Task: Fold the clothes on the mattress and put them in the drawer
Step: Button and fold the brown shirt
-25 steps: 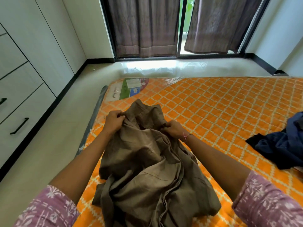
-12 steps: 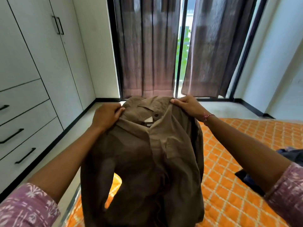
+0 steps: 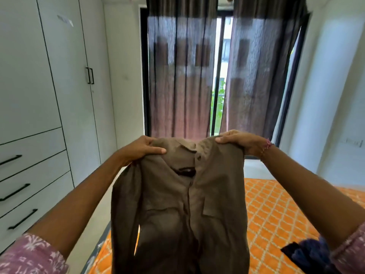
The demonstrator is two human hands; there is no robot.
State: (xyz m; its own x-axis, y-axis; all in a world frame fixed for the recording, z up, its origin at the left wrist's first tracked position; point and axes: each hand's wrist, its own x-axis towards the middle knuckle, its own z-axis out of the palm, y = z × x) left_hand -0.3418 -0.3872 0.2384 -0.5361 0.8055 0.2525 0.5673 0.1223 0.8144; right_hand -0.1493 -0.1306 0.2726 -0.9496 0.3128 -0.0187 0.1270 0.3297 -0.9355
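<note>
A brown button-up shirt (image 3: 183, 210) hangs upright in the air in front of me, its front facing me, with two chest pockets. My left hand (image 3: 141, 149) grips its left shoulder and my right hand (image 3: 239, 142) grips its right shoulder. The shirt's lower part drops out of view over the orange patterned mattress (image 3: 276, 218). A dark blue garment (image 3: 310, 254) lies crumpled on the mattress at the lower right, partly behind my right sleeve. Three shut drawers (image 3: 29, 186) with black handles sit in the white wardrobe on the left.
White wardrobe doors (image 3: 65, 76) line the left wall. Brown curtains (image 3: 181, 76) cover a glass door straight ahead. A strip of pale floor (image 3: 94, 210) runs between the wardrobe and the mattress. A white wall stands on the right.
Both hands have lifted the brown shirt off the mattress and moved apart to its shoulders, so it now hangs spread out. The view has tilted upward.
</note>
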